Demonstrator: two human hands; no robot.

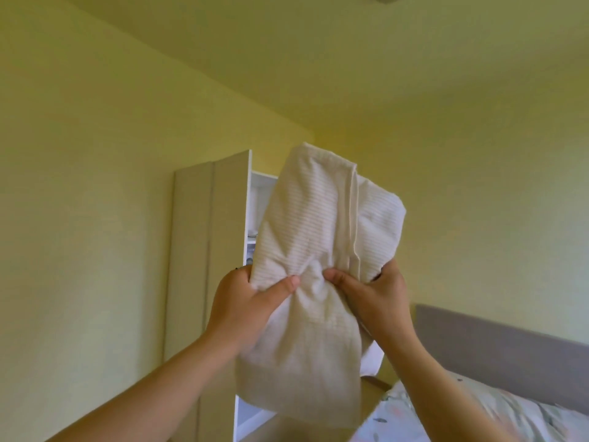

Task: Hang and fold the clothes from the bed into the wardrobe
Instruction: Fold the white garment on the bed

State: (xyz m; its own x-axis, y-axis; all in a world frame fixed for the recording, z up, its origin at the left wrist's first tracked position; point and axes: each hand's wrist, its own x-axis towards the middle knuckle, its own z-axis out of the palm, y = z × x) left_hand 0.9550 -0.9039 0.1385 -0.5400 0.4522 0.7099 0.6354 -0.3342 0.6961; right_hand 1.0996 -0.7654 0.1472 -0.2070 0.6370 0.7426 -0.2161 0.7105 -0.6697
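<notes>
Two raised hands hold a folded cream ribbed garment (pixel 322 237) in front of the open wardrobe (pixel 216 250). The left hand (pixel 245 304) and right hand (pixel 379 298) each pinch its bunched middle. A bed (pixel 478 409), somewhat blurred, sits lower right.

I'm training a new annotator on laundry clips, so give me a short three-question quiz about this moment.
1. True or false: the left hand and right hand both grip the cream garment, held up in the air.
2. The wardrobe behind the garment is: A) open, its white inside showing; B) closed; C) out of view.
3. Fill in: the headboard at lower right is ___ in colour.
Key: 1 true; 2 A; 3 grey.
</notes>
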